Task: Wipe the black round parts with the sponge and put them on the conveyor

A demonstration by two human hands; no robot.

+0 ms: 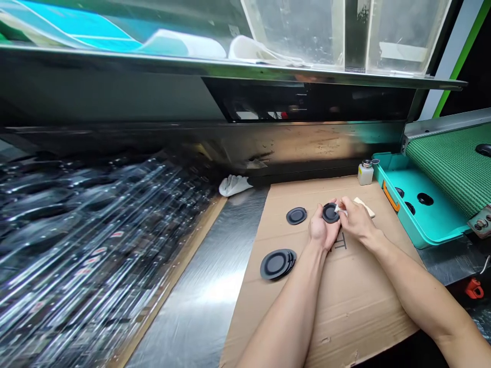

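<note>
Left hand [321, 228] grips a black rubber disc [330, 212]; right hand [357, 220] pinches a white wipe [339, 208] against it. A stack of discs [276, 264] lies further left.

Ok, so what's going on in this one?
A person is working with both hands over a cardboard sheet. The left hand holds a black round disc, and the right hand pinches a white wipe against it. A second disc lies flat nearby, with a stack of discs to its lower left. A small bottle with a metal top stands at the cardboard's far edge, beside a teal tray.
</note>
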